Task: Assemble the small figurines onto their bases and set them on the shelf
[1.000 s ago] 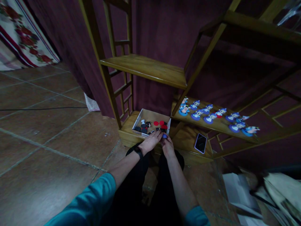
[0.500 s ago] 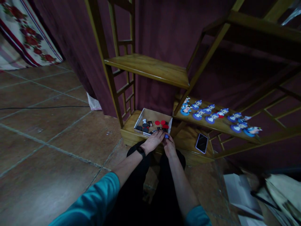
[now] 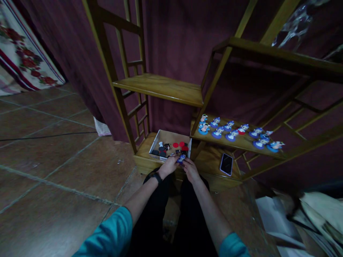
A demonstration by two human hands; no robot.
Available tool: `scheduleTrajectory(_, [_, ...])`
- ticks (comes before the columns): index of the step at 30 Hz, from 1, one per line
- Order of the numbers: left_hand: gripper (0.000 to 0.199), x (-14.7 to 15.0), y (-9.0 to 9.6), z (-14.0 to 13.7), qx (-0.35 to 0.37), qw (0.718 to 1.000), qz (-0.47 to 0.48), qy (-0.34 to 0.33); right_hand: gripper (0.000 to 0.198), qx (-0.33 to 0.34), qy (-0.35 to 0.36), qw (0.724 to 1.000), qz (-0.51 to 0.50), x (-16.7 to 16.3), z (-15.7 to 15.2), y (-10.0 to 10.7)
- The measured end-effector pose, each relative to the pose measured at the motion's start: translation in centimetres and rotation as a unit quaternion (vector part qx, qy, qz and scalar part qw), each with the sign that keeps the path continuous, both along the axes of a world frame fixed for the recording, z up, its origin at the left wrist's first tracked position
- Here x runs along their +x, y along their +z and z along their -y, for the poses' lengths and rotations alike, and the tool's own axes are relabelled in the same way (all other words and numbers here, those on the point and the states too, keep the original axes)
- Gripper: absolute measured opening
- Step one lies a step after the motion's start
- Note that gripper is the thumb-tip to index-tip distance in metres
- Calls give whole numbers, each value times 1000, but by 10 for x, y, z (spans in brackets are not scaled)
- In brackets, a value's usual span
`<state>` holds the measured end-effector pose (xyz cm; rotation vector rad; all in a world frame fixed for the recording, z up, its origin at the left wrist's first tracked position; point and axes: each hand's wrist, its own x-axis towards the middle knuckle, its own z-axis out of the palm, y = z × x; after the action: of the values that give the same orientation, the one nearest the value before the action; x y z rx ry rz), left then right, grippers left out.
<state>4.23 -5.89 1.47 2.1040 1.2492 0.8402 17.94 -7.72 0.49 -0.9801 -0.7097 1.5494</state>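
Note:
Between my two hands, just over the near edge of a shallow cardboard box (image 3: 158,138), is a small purple-and-white figurine (image 3: 181,159). My left hand (image 3: 169,167) pinches it from the left, and my right hand (image 3: 190,169) has its fingers closed on the right side. Inside the box lie red discs (image 3: 175,145), dark round pieces (image 3: 162,151) and a small white piece (image 3: 160,144). To the right, several similar figurines (image 3: 217,132) on round bases stand in two rows on a wooden shelf (image 3: 209,137).
A phone (image 3: 226,164) lies on the lower board right of my hands. An upper wooden shelf (image 3: 163,87) juts out above the box. White boxes (image 3: 278,217) and a pale bag (image 3: 324,210) sit on the floor at the right. A dark cable (image 3: 48,136) crosses the tiles.
The figurine, mostly covered by my fingers before, now shows between my hands. My hands have drawn slightly apart around it. The camera view has shifted, so the shelves appear lower and further left.

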Motion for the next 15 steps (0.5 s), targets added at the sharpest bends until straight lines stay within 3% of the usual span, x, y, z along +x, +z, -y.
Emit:
scheduleTrajectory(3, [18, 0, -6, -5, -115, 988, 101, 1, 26, -5, 5, 999, 34, 4, -2, 4])
scheduleTrajectory(8, [18, 2, -11, -8, -246, 928, 280, -24, 37, 10, 33, 998, 57, 13, -3, 7])
scheduleTrajectory(12, [29, 2, -9, -8, -317, 889, 331, -8, 46, 14, 9, 998, 65, 11, -2, 5])
scheduleTrajectory(15, [33, 2, -8, -9, -327, 872, 365, 8, 48, 21, -11, 996, 82, 6, -5, 1])
